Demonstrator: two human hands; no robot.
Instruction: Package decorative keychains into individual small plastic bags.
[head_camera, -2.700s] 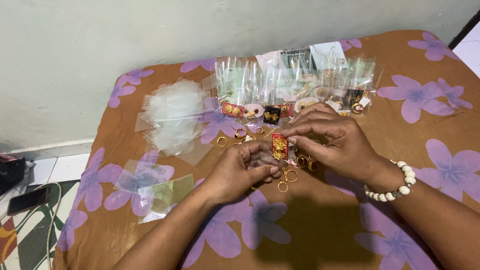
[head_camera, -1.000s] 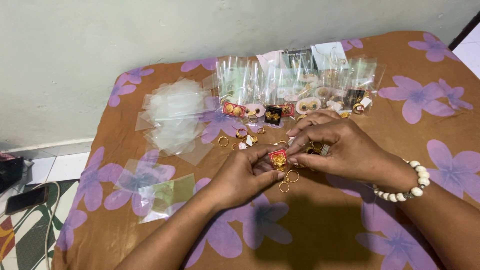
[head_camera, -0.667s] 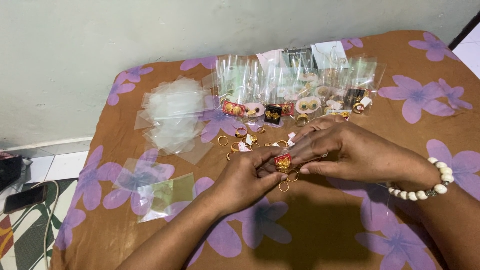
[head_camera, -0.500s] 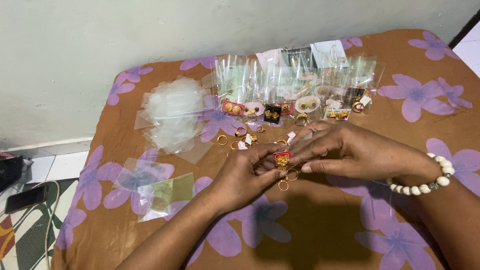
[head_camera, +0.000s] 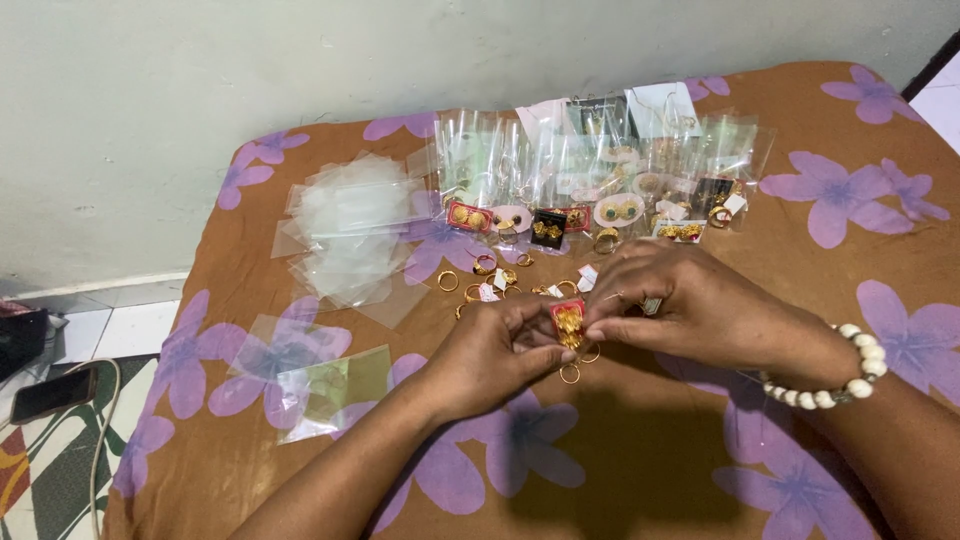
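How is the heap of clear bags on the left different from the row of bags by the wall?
The heap of clear bags looks empty, while the row of bags holds gold jewellery on small cards. The heap lies loose and overlapping; the row stands side by side in a line. The heap is far from both hands; the row is just beyond the right hand. Both are transparent plastic on the flowered brown cloth.

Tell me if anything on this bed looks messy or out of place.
Nothing looks damaged. Loose gold rings lie scattered near the hands, unlike the bagged jewellery row behind. The clear bags sit in an uneven, splayed pile.
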